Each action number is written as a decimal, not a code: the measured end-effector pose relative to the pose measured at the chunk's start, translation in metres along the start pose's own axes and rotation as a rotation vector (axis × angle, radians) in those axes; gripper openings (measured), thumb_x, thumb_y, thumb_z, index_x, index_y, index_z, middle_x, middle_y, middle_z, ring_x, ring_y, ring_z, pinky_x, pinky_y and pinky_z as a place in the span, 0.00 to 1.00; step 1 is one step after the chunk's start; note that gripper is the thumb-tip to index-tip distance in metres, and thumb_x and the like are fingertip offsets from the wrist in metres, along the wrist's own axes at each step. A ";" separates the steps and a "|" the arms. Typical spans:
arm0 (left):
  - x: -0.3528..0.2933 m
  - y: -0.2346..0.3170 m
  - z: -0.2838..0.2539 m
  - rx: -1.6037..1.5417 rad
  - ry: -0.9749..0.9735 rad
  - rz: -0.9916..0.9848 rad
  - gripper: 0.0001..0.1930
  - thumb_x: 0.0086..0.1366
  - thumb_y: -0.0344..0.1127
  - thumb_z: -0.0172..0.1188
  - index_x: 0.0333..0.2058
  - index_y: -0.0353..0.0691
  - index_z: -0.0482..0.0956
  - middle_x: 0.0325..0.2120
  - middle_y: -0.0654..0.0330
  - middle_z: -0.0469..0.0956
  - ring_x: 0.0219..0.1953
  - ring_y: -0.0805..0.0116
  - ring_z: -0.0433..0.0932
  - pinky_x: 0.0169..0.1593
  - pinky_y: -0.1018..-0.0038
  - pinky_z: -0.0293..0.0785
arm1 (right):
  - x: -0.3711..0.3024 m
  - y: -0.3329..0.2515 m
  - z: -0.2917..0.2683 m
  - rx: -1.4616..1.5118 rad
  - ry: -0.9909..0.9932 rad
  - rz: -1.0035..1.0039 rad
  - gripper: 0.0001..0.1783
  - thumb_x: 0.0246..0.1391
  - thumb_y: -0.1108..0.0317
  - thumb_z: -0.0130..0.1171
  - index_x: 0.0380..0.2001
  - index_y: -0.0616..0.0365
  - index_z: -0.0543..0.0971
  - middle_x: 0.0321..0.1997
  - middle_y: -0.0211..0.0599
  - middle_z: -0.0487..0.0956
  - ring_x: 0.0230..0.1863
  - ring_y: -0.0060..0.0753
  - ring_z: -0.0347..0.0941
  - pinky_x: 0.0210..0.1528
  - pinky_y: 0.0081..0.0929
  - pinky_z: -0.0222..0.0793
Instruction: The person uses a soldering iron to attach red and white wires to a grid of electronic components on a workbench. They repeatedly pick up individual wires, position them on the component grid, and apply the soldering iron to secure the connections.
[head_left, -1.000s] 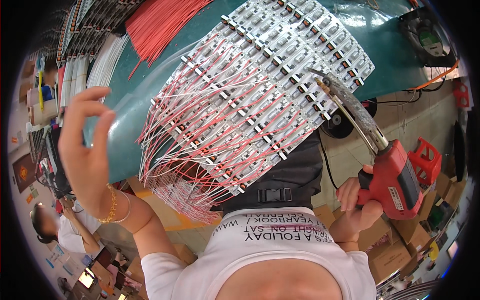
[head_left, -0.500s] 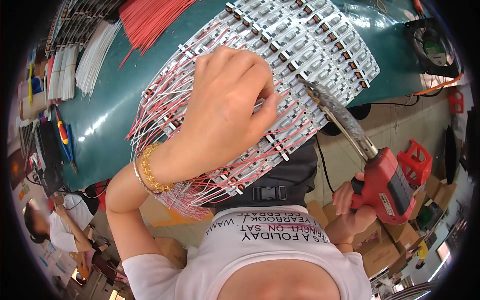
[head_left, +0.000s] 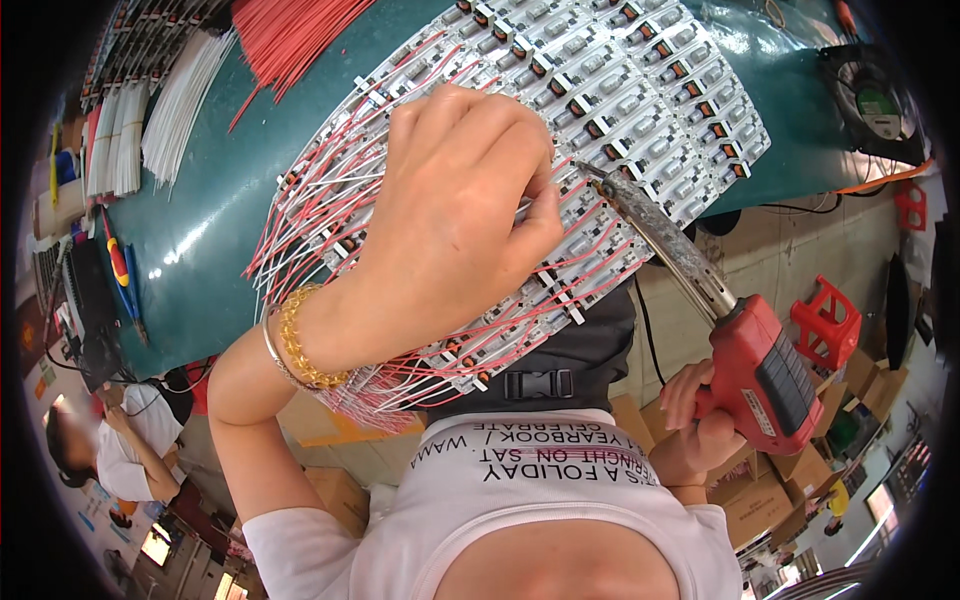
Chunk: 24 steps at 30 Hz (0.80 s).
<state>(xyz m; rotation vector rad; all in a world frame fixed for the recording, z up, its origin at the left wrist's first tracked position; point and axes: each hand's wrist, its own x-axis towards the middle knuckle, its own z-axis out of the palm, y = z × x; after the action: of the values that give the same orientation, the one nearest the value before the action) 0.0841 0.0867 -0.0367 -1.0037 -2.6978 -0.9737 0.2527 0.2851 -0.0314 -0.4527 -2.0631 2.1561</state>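
Note:
A large panel of joined circuit boards (head_left: 640,120) spans the front of the bench and reaches over its near edge. Rows of thin red and white wires (head_left: 330,195) run from its left and near parts. My left hand (head_left: 465,195) is over the panel, closed, with thumb and forefinger pinched together; whatever is between them is hidden. In my right hand (head_left: 695,410) is a red soldering gun (head_left: 765,375), gripped by its handle. Its long metal tip slants up and left, ending at the boards just right of my left fingertips. I cannot tell whether the tip touches.
Bundles of red wires (head_left: 290,40) and white wires (head_left: 188,105) lie at the back left of the green bench (head_left: 190,250). Pliers with red-yellow and blue handles (head_left: 122,270) lie at left. A fan (head_left: 875,100) stands far right. A red stool (head_left: 825,322) and cartons stand below; a person sits at left.
The soldering gun has moved slightly left, bringing its tip closer to my left fingertips. The panel has shifted a little in view. My left hand stays pinched in nearly the same place.

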 end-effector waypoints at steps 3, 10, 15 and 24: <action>-0.001 0.000 0.000 0.007 0.009 0.002 0.07 0.44 0.25 0.59 0.20 0.40 0.69 0.30 0.64 0.73 0.35 0.64 0.67 0.42 0.70 0.59 | 0.000 0.000 -0.001 0.004 0.032 -0.023 0.39 0.45 0.38 0.54 0.40 0.69 0.66 0.08 0.25 0.63 0.08 0.20 0.59 0.13 0.18 0.56; 0.002 0.002 0.000 0.010 0.003 0.001 0.07 0.45 0.25 0.60 0.20 0.40 0.68 0.29 0.64 0.73 0.35 0.64 0.68 0.43 0.69 0.58 | 0.004 -0.002 -0.003 -0.012 0.020 -0.046 0.44 0.45 0.37 0.53 0.46 0.72 0.63 0.07 0.24 0.62 0.07 0.20 0.58 0.13 0.18 0.56; -0.002 0.001 0.002 -0.017 0.049 0.005 0.07 0.45 0.26 0.60 0.20 0.41 0.69 0.29 0.63 0.73 0.36 0.64 0.68 0.42 0.68 0.59 | 0.009 0.003 -0.003 0.021 -0.022 -0.120 0.43 0.47 0.39 0.53 0.48 0.73 0.62 0.08 0.25 0.62 0.07 0.20 0.58 0.14 0.18 0.57; -0.017 -0.104 -0.097 0.930 0.289 -0.250 0.11 0.50 0.36 0.59 0.35 0.43 0.75 0.33 0.60 0.73 0.38 0.60 0.70 0.41 0.65 0.61 | 0.007 0.013 -0.019 0.183 0.069 -0.199 0.40 0.50 0.44 0.51 0.49 0.74 0.59 0.07 0.28 0.61 0.07 0.21 0.56 0.12 0.18 0.56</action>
<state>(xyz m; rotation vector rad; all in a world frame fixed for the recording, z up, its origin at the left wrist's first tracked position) 0.0214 -0.0410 -0.0201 -0.3101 -2.5569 0.1693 0.2527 0.3042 -0.0453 -0.2836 -1.7719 2.1523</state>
